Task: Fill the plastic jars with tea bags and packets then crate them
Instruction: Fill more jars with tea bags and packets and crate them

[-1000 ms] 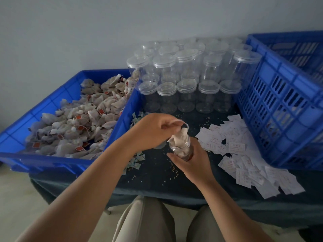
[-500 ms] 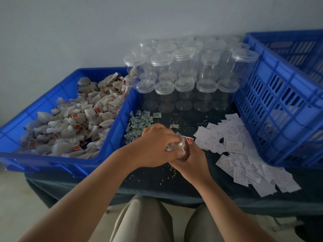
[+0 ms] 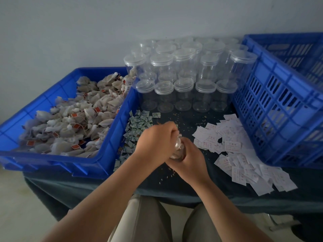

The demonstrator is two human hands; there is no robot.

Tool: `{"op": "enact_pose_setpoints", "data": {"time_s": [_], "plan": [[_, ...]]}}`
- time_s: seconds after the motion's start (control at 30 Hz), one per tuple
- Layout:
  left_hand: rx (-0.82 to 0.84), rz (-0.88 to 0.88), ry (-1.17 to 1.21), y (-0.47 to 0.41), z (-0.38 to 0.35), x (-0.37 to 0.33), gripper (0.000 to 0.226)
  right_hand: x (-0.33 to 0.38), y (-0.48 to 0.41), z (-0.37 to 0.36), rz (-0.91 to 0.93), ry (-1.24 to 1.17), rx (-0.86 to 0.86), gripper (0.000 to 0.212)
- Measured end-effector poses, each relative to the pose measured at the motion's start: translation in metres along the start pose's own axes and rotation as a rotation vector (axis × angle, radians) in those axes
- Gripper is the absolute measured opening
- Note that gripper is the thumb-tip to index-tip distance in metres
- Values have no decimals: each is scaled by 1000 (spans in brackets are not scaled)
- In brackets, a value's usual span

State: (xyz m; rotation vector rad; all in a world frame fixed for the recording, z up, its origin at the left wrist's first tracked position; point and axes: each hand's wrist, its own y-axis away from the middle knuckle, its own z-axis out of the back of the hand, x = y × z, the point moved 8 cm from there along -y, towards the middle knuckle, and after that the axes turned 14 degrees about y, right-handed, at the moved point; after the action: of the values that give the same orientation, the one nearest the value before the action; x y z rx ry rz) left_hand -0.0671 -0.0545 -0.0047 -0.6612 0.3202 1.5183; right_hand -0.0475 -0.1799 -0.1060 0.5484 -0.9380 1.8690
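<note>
Head view, tea bags point(image 3: 73, 123): heaped far left.
Left hand point(image 3: 155, 142): fingers curl at jar point(image 3: 179, 148) mouth; we cannot tell the grip's contents.
Jar: over the surface point(image 3: 174, 180), tilted, mouth toward left hand.
Right hand point(image 3: 190, 161): grip wraps jar body.
Crate point(image 3: 279, 102): far right.

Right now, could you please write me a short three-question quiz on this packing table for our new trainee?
1. True or false: the right hand grips the open jar.
2. The loose tea bags lie in: A the slatted crate; B the shallow blue tray; C the lidded jars.
3. What lies on the table between that tray and the left hand?
Key: 1 true; 2 B; 3 the small greenish packets.
</note>
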Motion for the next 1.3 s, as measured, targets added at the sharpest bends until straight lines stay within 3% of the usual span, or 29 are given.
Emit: {"op": "enact_pose_setpoints", "data": {"time_s": [0.13,0.23,0.4,0.53,0.63,0.77,0.8,0.87,0.93,0.97,1.03,1.1,1.2,1.3], "plan": [[-16,5,209,0,7,12,12,-4,-1,3,-32,-97,-32,47],[43,-90,121,4,1,10,22,-2,0,1,-12,-118,-10,46],[-36,-181,128,15,9,4,26,-7,-1,1,-61,-134,-20,44],[136,-298,-25,27,-11,-11,41,-9,0,3,-69,-174,-17,36],[175,-236,54,24,-14,-8,48,-9,0,5,-58,-217,-28,40],[313,31,440,14,-11,17,43,-7,-1,7,-47,-221,-55,45],[293,64,536,11,-8,23,40,-8,-1,7,-54,-215,-61,47],[82,104,654,-1,11,44,31,-8,-1,8,-76,-205,-76,48],[-144,192,553,-11,30,77,28,-9,-2,10,-88,-198,-103,47],[-164,230,373,-16,33,92,32,-10,-2,11,-95,-199,-113,45],[34,273,-43,-28,18,117,43,-11,-2,12,-107,-205,-124,41],[216,326,-273,-33,-5,137,42,-12,-2,12,-114,-211,-123,40],[150,363,-321,-36,-13,151,18,-12,-2,13,-113,-210,-129,39],[8,325,-291,-35,-5,152,15,-10,-1,16,-124,-232,-154,40]]}}
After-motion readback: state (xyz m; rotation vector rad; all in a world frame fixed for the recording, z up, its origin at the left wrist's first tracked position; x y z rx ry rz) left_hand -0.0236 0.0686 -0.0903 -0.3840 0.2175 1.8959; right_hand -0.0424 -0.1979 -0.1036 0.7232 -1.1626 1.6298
